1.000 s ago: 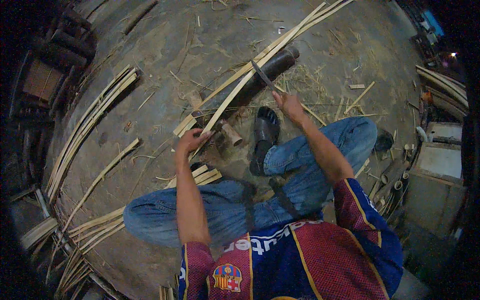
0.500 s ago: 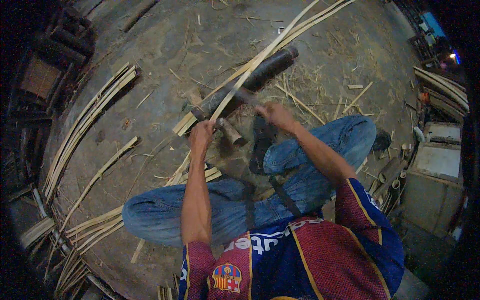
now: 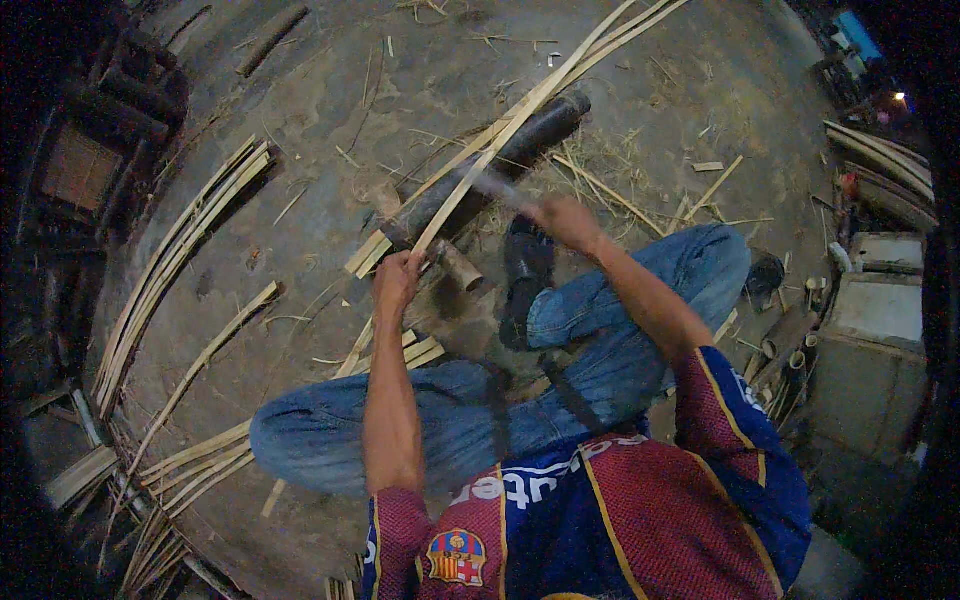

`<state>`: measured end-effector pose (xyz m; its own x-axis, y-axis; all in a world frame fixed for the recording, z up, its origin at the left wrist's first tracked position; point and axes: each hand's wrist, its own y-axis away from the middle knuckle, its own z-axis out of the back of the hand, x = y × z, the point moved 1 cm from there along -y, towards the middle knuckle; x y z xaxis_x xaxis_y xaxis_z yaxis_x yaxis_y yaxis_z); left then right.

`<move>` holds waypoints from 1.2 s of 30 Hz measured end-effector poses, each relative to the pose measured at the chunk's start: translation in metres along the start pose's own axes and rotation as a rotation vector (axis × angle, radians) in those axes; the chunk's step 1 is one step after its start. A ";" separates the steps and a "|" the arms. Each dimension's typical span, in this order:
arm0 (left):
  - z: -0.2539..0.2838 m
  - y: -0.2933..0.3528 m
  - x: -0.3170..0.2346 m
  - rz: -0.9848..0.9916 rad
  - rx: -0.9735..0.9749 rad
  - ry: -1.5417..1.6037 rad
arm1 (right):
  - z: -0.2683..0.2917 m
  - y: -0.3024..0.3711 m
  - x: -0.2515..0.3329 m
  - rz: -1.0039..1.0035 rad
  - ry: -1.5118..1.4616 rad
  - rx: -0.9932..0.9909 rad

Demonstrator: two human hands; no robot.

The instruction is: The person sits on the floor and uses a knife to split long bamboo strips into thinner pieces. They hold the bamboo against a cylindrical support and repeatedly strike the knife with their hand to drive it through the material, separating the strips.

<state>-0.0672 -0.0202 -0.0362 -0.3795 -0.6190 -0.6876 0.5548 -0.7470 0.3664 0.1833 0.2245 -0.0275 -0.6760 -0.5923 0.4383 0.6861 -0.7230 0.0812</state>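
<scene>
My left hand (image 3: 398, 280) is closed round the near end of a long, pale bamboo strip (image 3: 450, 213). The strip slants up and away to the right, across a thick dark pole (image 3: 545, 135) lying on the floor. My right hand (image 3: 568, 224) grips a knife (image 3: 508, 192), its blade smeared by motion; the blade reaches to the strip where it crosses the pole. Other split strips (image 3: 368, 252) lie along the pole's far side. A short round wooden piece (image 3: 460, 268) sticks out toward me from under the pole, beside my left hand.
Bundles of strips (image 3: 190, 255) lie on the concrete floor at the left, with more strips (image 3: 205, 465) by my left knee. Shavings (image 3: 620, 160) litter the floor beyond my right hand. At the right are bamboo tubes (image 3: 795, 358) and a pale box (image 3: 880, 310).
My left hand has shifted slightly toward me and left with the strip's end. My right hand with the knife has moved a little right and away from me.
</scene>
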 end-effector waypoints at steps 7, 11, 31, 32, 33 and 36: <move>0.001 -0.001 0.006 0.065 0.080 0.040 | 0.011 0.005 0.014 0.040 0.099 0.228; 0.000 0.000 -0.014 -0.035 0.002 0.107 | 0.003 0.000 0.008 0.009 -0.065 0.055; 0.045 0.003 0.018 0.101 0.041 0.043 | -0.002 0.010 0.045 -0.030 0.200 0.187; 0.036 -0.001 0.012 0.129 -0.036 0.040 | -0.004 0.012 0.042 0.019 0.118 0.177; 0.031 -0.004 0.009 0.157 -0.113 0.036 | -0.007 0.014 0.038 0.068 0.036 0.166; 0.033 -0.011 0.029 0.181 -0.030 0.092 | -0.010 0.023 0.042 0.129 -0.315 0.016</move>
<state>-0.1085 -0.0381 -0.0390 -0.2035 -0.7167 -0.6670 0.6299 -0.6174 0.4712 0.1684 0.1798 -0.0161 -0.4689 -0.5380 0.7005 0.7663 -0.6421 0.0198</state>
